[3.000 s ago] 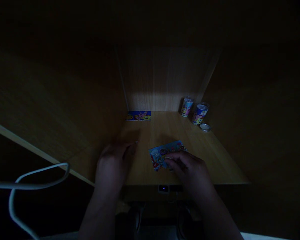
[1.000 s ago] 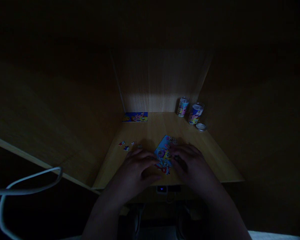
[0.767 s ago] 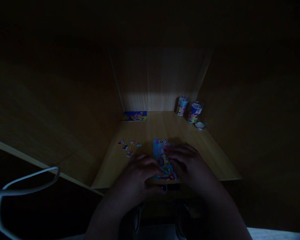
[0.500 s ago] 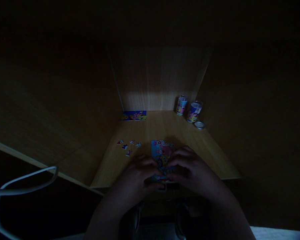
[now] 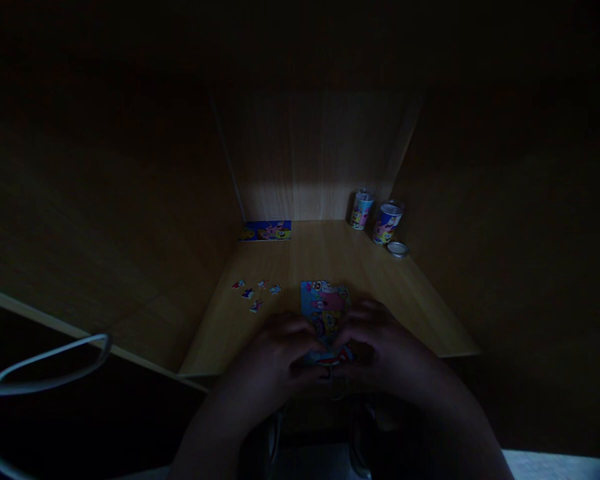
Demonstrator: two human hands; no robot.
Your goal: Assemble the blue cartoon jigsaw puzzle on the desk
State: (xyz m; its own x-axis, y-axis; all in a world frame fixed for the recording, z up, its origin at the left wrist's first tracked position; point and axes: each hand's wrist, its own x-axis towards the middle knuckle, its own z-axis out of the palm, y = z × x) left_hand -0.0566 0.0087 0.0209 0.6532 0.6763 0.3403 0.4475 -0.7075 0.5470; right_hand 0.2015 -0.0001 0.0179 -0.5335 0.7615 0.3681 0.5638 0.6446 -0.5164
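Observation:
A partly joined jigsaw puzzle (image 5: 327, 300) with colourful cartoon figures lies near the front edge of the wooden surface. At its left lower side is my left hand (image 5: 293, 350), its fingers curled over the puzzle and the thumb by the near edge. My right hand (image 5: 367, 337) curls over the right lower side, fingertips on the pieces. Both hands are closed on the puzzle, their fingertips nearly meeting over its lower part. Several loose puzzle pieces (image 5: 256, 305) are scattered to the left. Dim light hides fine detail at the fingertips.
At the back left lies a flat blue picture sheet (image 5: 267, 231). Two printed cans with clear tops, a smaller can (image 5: 361, 212) and a larger can (image 5: 386, 227), stand at the back right beside a round lid (image 5: 398, 249). Wooden walls enclose the sides; a white cable (image 5: 45, 353) loops at left.
My right hand has shifted slightly left and down towards my left hand, showing more of the red part near the puzzle's bottom edge. The loose pieces and cans stay put.

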